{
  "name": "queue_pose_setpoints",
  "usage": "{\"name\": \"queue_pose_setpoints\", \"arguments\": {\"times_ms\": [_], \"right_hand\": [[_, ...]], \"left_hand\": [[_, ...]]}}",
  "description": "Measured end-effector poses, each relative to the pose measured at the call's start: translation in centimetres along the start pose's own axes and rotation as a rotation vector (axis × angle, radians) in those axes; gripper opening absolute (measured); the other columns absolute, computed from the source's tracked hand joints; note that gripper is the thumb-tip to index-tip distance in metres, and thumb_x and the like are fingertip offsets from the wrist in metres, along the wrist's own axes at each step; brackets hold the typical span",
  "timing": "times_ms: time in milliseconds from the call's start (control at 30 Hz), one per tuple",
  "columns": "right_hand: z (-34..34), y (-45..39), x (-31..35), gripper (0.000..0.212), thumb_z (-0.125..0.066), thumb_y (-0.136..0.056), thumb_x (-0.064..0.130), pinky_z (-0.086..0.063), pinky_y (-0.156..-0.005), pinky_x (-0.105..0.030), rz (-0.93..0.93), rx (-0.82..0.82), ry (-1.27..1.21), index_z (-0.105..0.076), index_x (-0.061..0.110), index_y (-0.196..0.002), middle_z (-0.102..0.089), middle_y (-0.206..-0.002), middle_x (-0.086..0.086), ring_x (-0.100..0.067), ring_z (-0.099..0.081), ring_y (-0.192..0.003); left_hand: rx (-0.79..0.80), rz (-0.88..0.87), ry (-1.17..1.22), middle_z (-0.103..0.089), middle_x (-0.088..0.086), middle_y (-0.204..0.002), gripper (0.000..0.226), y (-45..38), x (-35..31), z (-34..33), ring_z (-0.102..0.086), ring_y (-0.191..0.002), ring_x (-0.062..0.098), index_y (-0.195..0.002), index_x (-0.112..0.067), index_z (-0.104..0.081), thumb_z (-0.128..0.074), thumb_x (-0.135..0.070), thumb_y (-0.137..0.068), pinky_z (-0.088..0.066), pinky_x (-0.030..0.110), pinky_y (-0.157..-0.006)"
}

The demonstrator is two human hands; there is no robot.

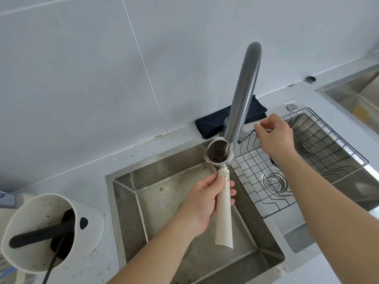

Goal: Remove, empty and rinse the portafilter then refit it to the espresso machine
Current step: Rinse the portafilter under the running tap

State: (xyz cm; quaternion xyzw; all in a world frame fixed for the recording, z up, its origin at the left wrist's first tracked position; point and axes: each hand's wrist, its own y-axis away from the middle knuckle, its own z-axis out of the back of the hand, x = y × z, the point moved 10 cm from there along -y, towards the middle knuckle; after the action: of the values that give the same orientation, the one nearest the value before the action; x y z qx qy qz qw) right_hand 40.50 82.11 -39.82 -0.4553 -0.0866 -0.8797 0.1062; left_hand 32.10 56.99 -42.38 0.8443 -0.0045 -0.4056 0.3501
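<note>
The portafilter (224,218) has a long cream handle and a round metal basket (217,151) with dark coffee residue inside. My left hand (202,203) grips the handle and holds the basket up under the grey faucet spout (242,95), over the left sink basin (164,197). A thin stream of water runs from the spout into the basket. My right hand (274,136) is closed on the faucet's slim lever (247,135) to the right of the spout. The espresso machine is out of sight.
A white knock box (47,228) with a black bar and dark grounds stands on the counter at lower left. The right basin (320,158) holds a wire rack and a drain strainer (275,182). A dark folded cloth (217,121) lies behind the faucet. Another sink (356,93) sits far right.
</note>
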Motion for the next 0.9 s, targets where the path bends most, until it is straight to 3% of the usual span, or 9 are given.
{"name": "queue_pose_setpoints", "arguments": {"times_ms": [200, 400, 667, 767, 900], "right_hand": [[0.0, 0.0, 0.0, 0.012, -0.064, -0.093, 0.029, -0.049, -0.068, -0.032, 0.001, 0.000, -0.007, -0.059, 0.019, -0.091, -0.071, -0.091, -0.002, -0.020, -0.066, -0.083], [0.0, 0.0, 0.0, 0.013, -0.064, -0.093, 0.029, -0.058, -0.072, -0.041, -0.003, -0.004, -0.010, -0.060, 0.017, -0.092, -0.071, -0.092, -0.002, -0.020, -0.066, -0.083], [-0.1, -0.1, -0.1, 0.013, -0.063, -0.093, 0.029, -0.049, -0.066, -0.029, 0.006, -0.001, -0.002, -0.060, 0.016, -0.093, -0.071, -0.093, -0.003, -0.020, -0.066, -0.085], [-0.1, -0.1, -0.2, 0.013, -0.064, -0.093, 0.030, -0.050, -0.067, -0.031, 0.009, -0.001, 0.001, -0.060, 0.017, -0.093, -0.071, -0.093, -0.003, -0.020, -0.067, -0.085], [-0.1, -0.2, -0.2, 0.014, -0.064, -0.093, 0.031, -0.053, -0.071, -0.034, 0.006, -0.006, 0.007, -0.060, 0.017, -0.095, -0.071, -0.094, -0.002, -0.021, -0.067, -0.087]], "left_hand": [[0.001, 0.103, 0.063, -0.072, 0.009, -0.088, 0.021, 0.5, 0.9, -0.6, -0.068, -0.075, 0.018, -0.101, -0.002, -0.070, -0.056, -0.017, -0.098, -0.057, 0.032, -0.069], [-0.027, 0.162, 0.082, -0.072, 0.010, -0.080, 0.025, 1.1, 0.8, -0.8, -0.066, -0.066, 0.017, -0.104, 0.002, -0.068, -0.059, -0.020, -0.096, -0.058, 0.028, -0.063], [-0.110, 0.214, -0.014, -0.072, 0.014, -0.077, 0.028, 1.5, 0.6, 0.6, -0.066, -0.058, 0.017, -0.101, 0.005, -0.067, -0.066, -0.021, -0.092, -0.056, 0.025, -0.053], [-0.119, 0.212, -0.057, -0.072, 0.014, -0.075, 0.024, 1.8, 0.1, 1.0, -0.065, -0.056, 0.016, -0.094, 0.003, -0.069, -0.068, -0.021, -0.090, -0.056, 0.024, -0.050], [-0.113, 0.187, -0.164, -0.072, 0.014, -0.078, 0.024, 2.3, -0.8, 1.8, -0.065, -0.060, 0.018, -0.097, 0.000, -0.070, -0.071, -0.022, -0.088, -0.055, 0.026, -0.053]]}}
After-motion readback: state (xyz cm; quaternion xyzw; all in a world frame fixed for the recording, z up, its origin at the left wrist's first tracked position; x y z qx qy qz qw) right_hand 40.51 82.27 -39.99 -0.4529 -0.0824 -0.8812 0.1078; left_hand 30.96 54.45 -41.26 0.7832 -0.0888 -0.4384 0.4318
